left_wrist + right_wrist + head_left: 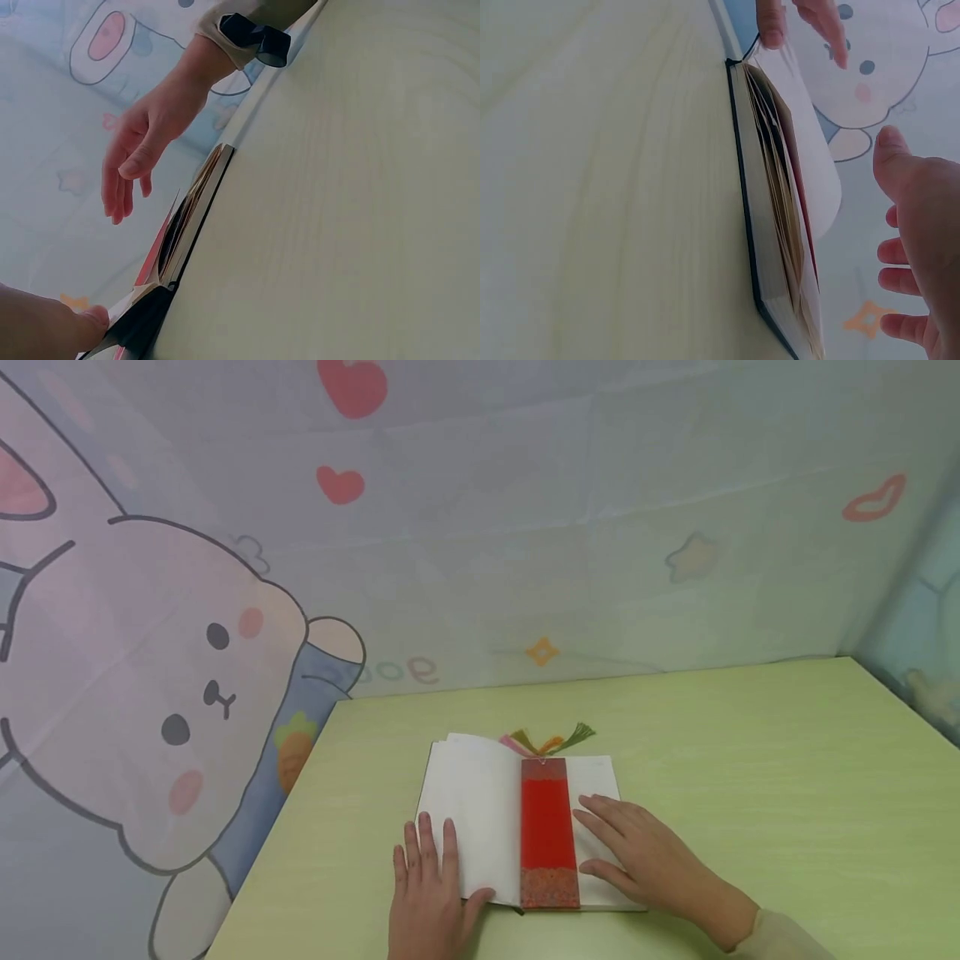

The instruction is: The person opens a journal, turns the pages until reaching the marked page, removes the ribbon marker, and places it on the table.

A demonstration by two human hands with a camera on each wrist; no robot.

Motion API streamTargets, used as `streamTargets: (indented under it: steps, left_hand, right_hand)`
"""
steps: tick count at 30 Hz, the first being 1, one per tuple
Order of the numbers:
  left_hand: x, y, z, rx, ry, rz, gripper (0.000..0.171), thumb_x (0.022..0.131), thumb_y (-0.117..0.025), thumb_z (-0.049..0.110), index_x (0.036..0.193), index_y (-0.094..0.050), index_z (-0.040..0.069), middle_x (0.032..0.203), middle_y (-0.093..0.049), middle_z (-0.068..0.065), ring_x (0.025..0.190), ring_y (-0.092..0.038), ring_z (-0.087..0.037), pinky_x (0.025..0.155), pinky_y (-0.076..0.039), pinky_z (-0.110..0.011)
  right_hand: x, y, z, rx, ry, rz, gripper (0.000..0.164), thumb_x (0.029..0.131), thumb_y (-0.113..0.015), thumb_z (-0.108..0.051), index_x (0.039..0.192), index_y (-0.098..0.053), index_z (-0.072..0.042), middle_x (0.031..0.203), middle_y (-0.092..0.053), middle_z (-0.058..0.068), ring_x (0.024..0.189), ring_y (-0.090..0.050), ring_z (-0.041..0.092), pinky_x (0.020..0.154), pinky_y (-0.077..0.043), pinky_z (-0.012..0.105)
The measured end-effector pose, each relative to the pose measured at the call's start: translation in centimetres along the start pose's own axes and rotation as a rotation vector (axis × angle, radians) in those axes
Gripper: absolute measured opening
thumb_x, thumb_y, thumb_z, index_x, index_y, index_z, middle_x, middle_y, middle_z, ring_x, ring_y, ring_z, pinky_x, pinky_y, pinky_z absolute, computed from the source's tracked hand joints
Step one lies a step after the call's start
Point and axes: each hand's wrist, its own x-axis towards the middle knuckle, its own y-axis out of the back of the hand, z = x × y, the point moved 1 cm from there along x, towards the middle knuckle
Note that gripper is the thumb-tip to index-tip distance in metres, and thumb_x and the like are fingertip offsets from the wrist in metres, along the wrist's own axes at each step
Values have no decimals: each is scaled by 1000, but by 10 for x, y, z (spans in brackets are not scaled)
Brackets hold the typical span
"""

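An open hardcover book (476, 810) with blank white pages and a dark cover lies on the table. Along its middle, over the right-hand page, lies a long red bookmark (547, 827) with patterned ends. Pink, yellow, orange and green tassels (540, 743) fan out past its top end. My left hand (427, 893) rests over the lower left page, fingers extended, its thumb (91, 321) at the book's near edge. Above the right page hovers my right hand (645, 856), fingers loosely spread and holding nothing; the right wrist view shows it apart from the page block (772, 210).
The book stands on a pale green table (750, 760) that stretches away on both sides. Behind it hangs a cloth backdrop (480, 585) printed with hearts, stars and a large rabbit (150, 693) at the left. A dark band (255, 37) circles the right sleeve.
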Motion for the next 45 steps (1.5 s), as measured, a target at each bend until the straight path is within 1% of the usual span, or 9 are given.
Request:
streamTargets:
  steps: [2,4,11,18,23,28,32,39,45]
  left_hand:
    - [-1,0,0,16,-3,-40,90,73,-70,56,135,-41,-3,137,-37,-31,125,-35,-48,96,-35,-56]
    - [-3,0,1,16,-4,-72,85,73,-71,53,133,-45,-1,134,-43,-28,123,-39,-46,95,-37,-55]
    - [-4,0,2,-22,12,-190,58,85,-60,49,128,-55,9,126,-53,-24,118,-48,-41,94,-40,-51]
    - [-6,-1,3,-68,74,-317,52,90,-54,47,135,-49,22,130,-49,-24,122,-44,-41,95,-38,-52]
    - [-8,-4,2,-75,78,-350,48,90,-52,47,131,-53,21,130,-49,-24,121,-44,-41,94,-39,-52]
    - [-9,-4,1,-81,73,-375,49,91,-50,48,131,-52,20,130,-48,-24,122,-43,-41,95,-37,-51]
    - [-7,-3,1,-89,73,-444,51,92,-48,48,133,-51,18,133,-48,-20,124,-41,-40,97,-36,-52]
    - [-7,-4,2,-148,118,-537,54,92,-47,48,135,-48,16,133,-50,-16,121,-45,-39,88,-40,-58]
    - [-6,-8,5,-133,167,-589,56,91,-47,50,136,-47,18,134,-49,-14,123,-44,-37,87,-40,-60]
  right_hand:
    - [-1,-3,1,11,-8,-13,57,89,-56,-48,129,-55,-7,132,-51,9,117,-49,24,91,-45,42]
    - [-1,-5,2,7,-24,-33,55,89,-56,-48,127,-56,-8,130,-53,8,116,-50,24,91,-45,42]
    - [8,-6,0,-30,-106,-41,45,82,-68,-38,115,-63,-8,116,-61,7,106,-55,23,86,-48,40]
    - [21,-9,-4,-21,-202,-83,39,80,-72,-34,106,-66,-5,102,-61,6,91,-57,20,76,-51,33]
    - [30,-14,-7,-29,-318,-133,38,79,-72,-37,100,-67,-6,94,-60,5,83,-55,17,70,-50,30]
    - [42,-22,-12,-64,-499,-219,45,79,-68,-46,97,-67,-5,88,-58,7,77,-52,18,65,-48,28]
    - [50,-26,-16,-70,-582,-238,51,77,-67,-51,91,-65,-2,83,-55,8,72,-49,18,61,-47,27]
    - [56,-32,-22,10,-716,-259,54,76,-65,-56,80,-56,-2,73,-43,6,66,-42,17,48,-40,26]
    - [60,-34,-13,257,-915,-277,42,79,-67,-43,81,-51,-5,75,-45,7,67,-45,18,49,-41,28]
